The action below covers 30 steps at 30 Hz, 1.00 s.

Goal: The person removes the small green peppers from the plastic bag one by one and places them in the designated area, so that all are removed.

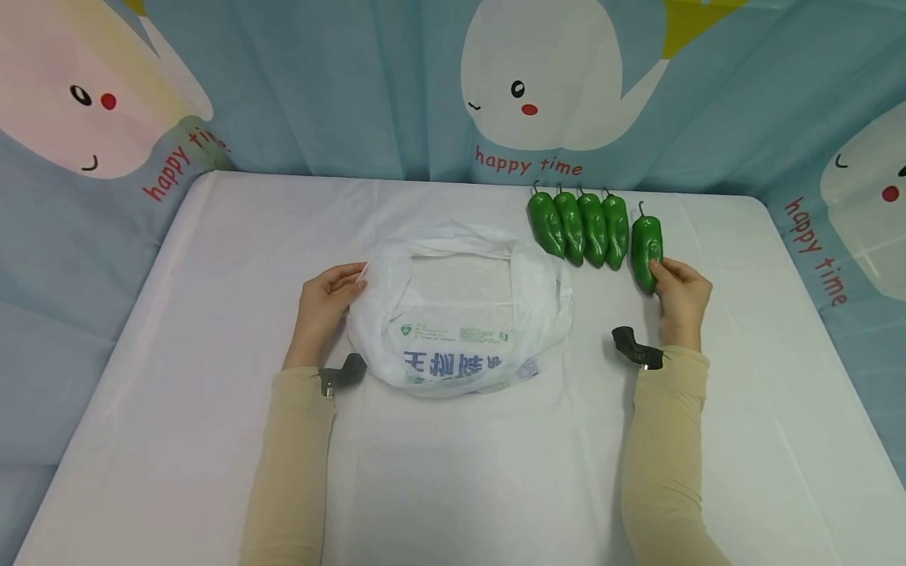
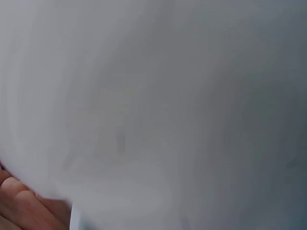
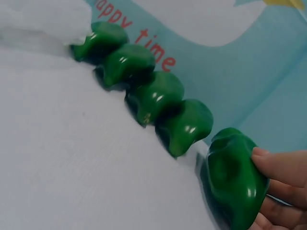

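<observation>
A white plastic bag (image 1: 453, 314) with green and blue print lies on the table, its mouth spread wide. At its left rim my left hand (image 1: 327, 303) pinches the edge between thumb and fingers. In the left wrist view the blurred bag (image 2: 153, 105) fills nearly everything, with part of the left hand (image 2: 29, 206) in the lower corner. My right hand (image 1: 681, 295) grips the lower part of a green pepper (image 1: 646, 250). The right wrist view shows the thumb on this pepper's (image 3: 235, 182) side. Left of it, several more green peppers (image 1: 593, 228) lie side by side.
A white cloth covers the table (image 1: 467, 472). Behind it hangs a blue curtain (image 1: 354, 94) with whale prints. The bag's right edge touches or nearly touches the leftmost pepper. Each wrist carries a small black camera mount (image 1: 637, 350).
</observation>
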Motion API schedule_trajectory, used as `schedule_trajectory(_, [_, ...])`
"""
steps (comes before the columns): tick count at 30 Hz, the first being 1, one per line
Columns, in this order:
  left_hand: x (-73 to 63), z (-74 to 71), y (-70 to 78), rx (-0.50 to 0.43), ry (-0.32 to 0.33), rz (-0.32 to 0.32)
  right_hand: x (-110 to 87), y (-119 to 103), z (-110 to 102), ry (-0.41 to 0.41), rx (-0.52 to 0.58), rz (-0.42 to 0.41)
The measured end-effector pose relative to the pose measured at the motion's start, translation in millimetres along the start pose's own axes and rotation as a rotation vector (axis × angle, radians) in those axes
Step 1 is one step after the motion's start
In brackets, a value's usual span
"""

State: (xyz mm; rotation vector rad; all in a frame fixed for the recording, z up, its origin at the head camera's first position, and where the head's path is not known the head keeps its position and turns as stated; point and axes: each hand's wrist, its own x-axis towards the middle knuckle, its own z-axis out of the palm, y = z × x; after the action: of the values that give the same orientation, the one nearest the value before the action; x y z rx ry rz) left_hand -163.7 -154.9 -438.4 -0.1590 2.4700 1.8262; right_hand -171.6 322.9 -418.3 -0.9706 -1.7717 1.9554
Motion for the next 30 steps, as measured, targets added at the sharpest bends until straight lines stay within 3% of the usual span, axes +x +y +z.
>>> schedule_trajectory(5, [-0.7, 0.8, 1.2, 0.006, 0.001, 0.005, -0.9, 3.9, -0.9, 0.013, -0.180, -0.087])
schedule_trajectory(8, [-0.4, 1.1, 0.7, 0.006, 0.003, 0.006, -0.6, 4.3, -4.6, -0.006, -0.197, -0.117])
schedule_trajectory(13, [0.4, 1.5, 0.9, 0.005, 0.004, 0.003, -0.9, -1.4, -23.2, -0.155, -0.185, -0.090])
schedule_trajectory(17, [0.5, 1.2, 2.1, 0.004, -0.003, 0.005, -0.4, -4.3, -41.0, -0.267, -0.268, -0.079])
schedule_trajectory(21, [0.3, 0.6, 2.0, 0.008, -0.001, 0.001, -0.1, -3.5, -44.3, -0.348, -0.232, -0.106])
schedule_trajectory(24, [-0.3, 0.4, 2.5, 0.007, 0.000, -0.007, -0.9, -3.7, -37.2, -0.336, -0.169, -0.118])
schedule_trajectory(30, [-1.7, 0.0, 5.3, -0.003, -0.013, -0.011, 0.4, -2.4, -16.9, -0.158, -0.169, -0.137])
